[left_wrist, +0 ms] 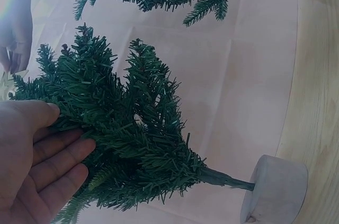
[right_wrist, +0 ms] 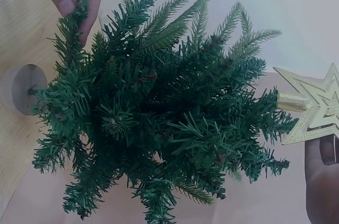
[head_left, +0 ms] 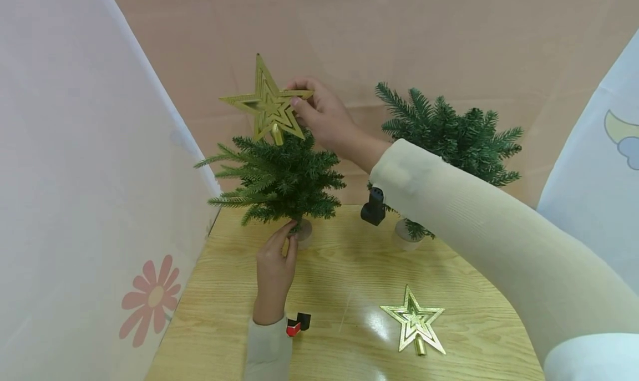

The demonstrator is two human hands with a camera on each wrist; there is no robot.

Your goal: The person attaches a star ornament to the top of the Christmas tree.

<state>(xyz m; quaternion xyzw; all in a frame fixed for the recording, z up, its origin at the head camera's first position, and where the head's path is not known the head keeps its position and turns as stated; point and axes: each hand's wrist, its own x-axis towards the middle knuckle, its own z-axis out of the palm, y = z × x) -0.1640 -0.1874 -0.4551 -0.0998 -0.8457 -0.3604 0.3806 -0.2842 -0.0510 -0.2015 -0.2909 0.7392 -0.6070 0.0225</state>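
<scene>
My right hand (head_left: 326, 117) pinches a gold star tree topper (head_left: 273, 109) by one side point. The star is upright, its short hollow stem (right_wrist: 293, 101) close by the top of the left small artificial Christmas tree (head_left: 289, 184). Low on that tree, beside its round pale wooden base (head_left: 303, 235), is my left hand (head_left: 276, 259). Its fingers (left_wrist: 63, 168) reach out loosely among the lower branches, with the thumb apart from them. In the right wrist view, the left thumb lies against a branch tip.
A second artificial tree (head_left: 451, 137) stands at the right, partly behind my right sleeve. Another gold star topper (head_left: 414, 321) lies flat on the wooden table (head_left: 344, 270). Cloth hangs behind and at both sides. Small dark devices sit at both wrists.
</scene>
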